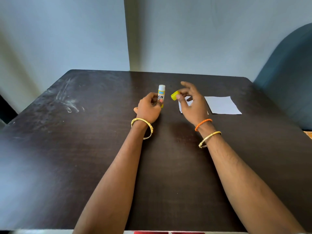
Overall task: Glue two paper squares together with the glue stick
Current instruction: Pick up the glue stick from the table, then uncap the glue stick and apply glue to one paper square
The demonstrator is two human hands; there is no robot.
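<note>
Single head-worn wide-angle view, facing forward and down, close over dark table (84, 149).

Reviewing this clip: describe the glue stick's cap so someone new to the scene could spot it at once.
Start at the dark table, then find the right hand raised above the paper squares. The cap is pinched in its fingertips, off the glue stick held upright in the left hand. It is the only small, all-yellow piece.

Both forearms bare, no sleeves; gold bangle (142, 128) on left wrist; braided orange thread band (203, 124) and gold bangle (209, 139) on right.
</note>
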